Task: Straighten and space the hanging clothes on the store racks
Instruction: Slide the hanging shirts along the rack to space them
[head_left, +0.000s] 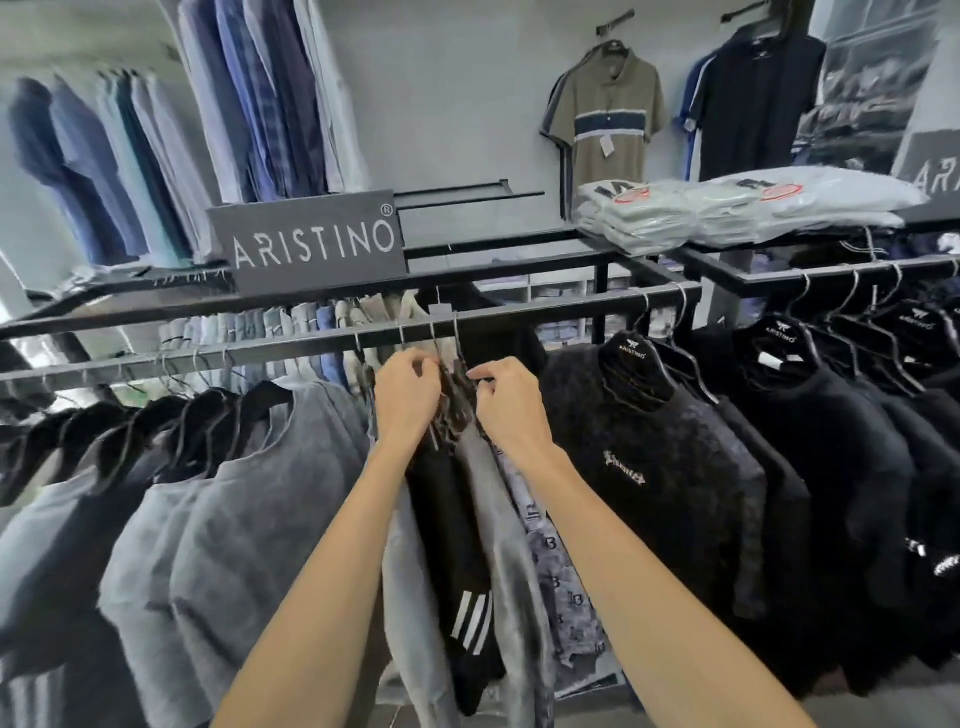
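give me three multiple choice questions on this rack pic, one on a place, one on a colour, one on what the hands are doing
1. Where does the grey ARISTINO sign board stand?
A) on top of the black metal rack frame
B) on the floor
C) on a wall hook

2. What colour is the wide chest band on the olive short-sleeved polo shirt on the wall?
A) red
B) navy
C) yellow

3. What are the left hand and right hand doing?
A) hanging idle
B) carrying a folded shirt
C) pinching the bunched clothes hangers on the black front rail

1 A: the board sits on the frame's top bar.
2 B: a dark blue band crosses the chest.
3 C: both hands' curled fingers close on the hangers.
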